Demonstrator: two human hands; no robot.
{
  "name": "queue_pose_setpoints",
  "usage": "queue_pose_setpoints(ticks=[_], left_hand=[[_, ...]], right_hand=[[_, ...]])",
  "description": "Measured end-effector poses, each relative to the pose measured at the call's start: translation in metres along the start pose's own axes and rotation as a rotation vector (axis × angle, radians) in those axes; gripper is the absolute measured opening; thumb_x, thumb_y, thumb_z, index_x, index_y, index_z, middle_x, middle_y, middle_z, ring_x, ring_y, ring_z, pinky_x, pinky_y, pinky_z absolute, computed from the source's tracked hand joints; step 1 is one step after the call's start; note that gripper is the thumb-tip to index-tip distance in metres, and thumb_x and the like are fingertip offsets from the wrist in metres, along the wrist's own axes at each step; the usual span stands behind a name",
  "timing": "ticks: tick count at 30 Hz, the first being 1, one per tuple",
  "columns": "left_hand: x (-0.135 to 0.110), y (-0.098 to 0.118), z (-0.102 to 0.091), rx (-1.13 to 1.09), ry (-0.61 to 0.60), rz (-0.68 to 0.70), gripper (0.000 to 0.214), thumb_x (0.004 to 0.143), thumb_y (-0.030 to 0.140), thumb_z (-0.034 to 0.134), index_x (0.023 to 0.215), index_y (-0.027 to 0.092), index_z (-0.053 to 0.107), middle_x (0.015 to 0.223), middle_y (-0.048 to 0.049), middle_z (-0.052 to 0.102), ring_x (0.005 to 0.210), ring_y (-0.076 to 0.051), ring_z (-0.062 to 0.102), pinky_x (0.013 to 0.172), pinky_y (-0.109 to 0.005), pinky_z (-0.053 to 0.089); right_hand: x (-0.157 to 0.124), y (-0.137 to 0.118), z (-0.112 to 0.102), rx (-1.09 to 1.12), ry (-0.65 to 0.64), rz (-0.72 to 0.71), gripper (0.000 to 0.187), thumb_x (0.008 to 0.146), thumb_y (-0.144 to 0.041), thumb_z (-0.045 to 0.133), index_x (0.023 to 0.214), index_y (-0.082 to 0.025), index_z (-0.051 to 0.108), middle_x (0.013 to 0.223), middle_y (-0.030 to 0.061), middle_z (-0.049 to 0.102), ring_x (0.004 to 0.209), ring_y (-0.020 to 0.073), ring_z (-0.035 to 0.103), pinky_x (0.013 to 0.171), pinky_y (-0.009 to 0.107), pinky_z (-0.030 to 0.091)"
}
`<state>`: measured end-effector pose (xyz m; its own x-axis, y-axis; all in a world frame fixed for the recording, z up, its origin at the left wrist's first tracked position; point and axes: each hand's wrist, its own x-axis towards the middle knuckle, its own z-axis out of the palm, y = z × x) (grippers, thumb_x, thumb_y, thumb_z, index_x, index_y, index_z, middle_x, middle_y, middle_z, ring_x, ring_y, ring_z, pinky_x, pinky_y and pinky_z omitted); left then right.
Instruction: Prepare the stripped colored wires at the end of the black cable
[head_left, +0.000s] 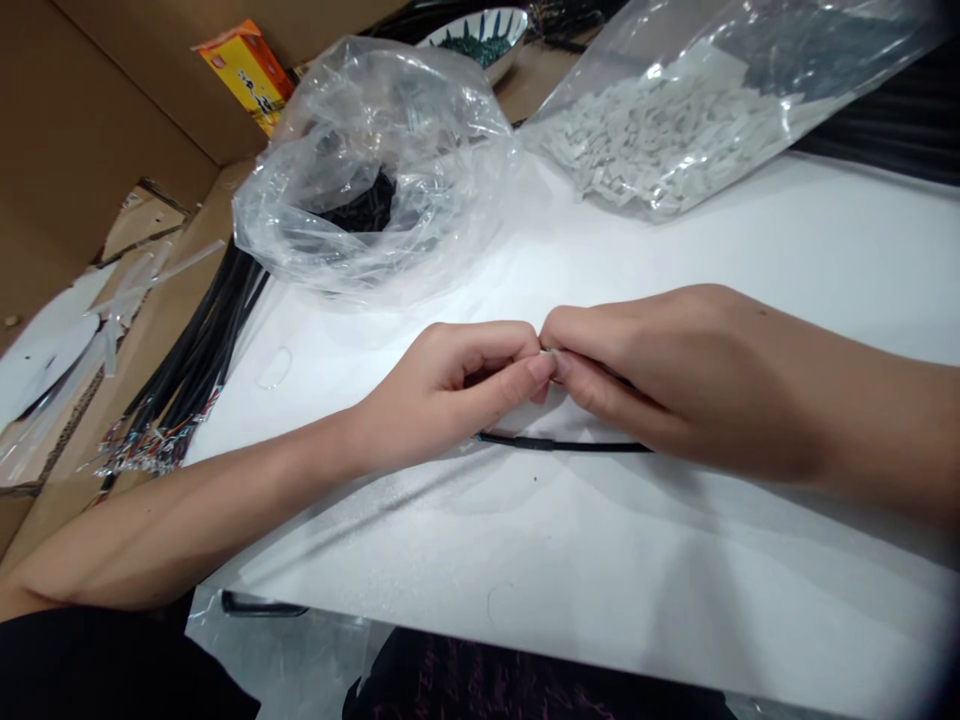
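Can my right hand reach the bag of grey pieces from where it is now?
Probably yes, once it lets go. The right hand is pinching the black cable alongside the left hand, but the way across the white sheet to the clear bag of grey pieces looks free.

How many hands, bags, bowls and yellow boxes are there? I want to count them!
Hands: 2
Bags: 2
Bowl: 1
Yellow box: 1
Total: 6
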<state>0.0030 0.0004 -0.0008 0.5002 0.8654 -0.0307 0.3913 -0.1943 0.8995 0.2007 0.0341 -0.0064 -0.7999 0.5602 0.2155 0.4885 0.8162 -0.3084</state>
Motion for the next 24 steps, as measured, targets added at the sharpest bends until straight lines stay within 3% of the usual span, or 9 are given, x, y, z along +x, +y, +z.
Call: queue_pose_setpoints(ticks=[6, 13, 24], left_hand=[[-0.0003, 0.0013, 0.0001, 0.001, -0.001, -0.008, 0.026, 0.091, 0.033, 0.053, 0.072, 0.015, 0.059, 0.05, 0.0047, 0.045, 0.045, -0.004, 0.038, 0.042, -0.022, 0.027], [0.0002, -0.0001, -0.0009, 0.0, -0.001, 0.008, 0.027, 0.091, 0.035, 0.054, 0.073, 0.016, 0.06, 0.05, 0.0039, 0.045, 0.045, -0.005, 0.038, 0.041, -0.023, 0.027], [-0.0001, 0.0007, -0.0007, -0.016, -0.008, 0.003, 0.027, 0.091, 0.034, 0.054, 0.073, 0.016, 0.059, 0.05, 0.0043, 0.045, 0.044, -0.004, 0.038, 0.041, -0.023, 0.027]], right_hand=[[0.0004, -0.0004, -0.0026, 0.009, -0.026, 0.004, 0.028, 0.092, -0.03, 0.033, 0.07, -0.016, 0.044, 0.058, -0.0012, 0.047, 0.047, 0.0046, 0.031, 0.052, 0.021, 0.021], [0.0026, -0.0041, -0.0085, 0.011, -0.154, 0.1, 0.031, 0.092, -0.033, 0.028, 0.071, -0.016, 0.043, 0.061, 0.0001, 0.048, 0.051, 0.0062, 0.034, 0.055, 0.022, 0.022], [0.0025, -0.003, -0.0058, 0.013, -0.113, 0.064, 0.027, 0.091, -0.031, 0.031, 0.073, -0.016, 0.045, 0.061, -0.0011, 0.049, 0.049, 0.0059, 0.035, 0.053, 0.022, 0.022]])
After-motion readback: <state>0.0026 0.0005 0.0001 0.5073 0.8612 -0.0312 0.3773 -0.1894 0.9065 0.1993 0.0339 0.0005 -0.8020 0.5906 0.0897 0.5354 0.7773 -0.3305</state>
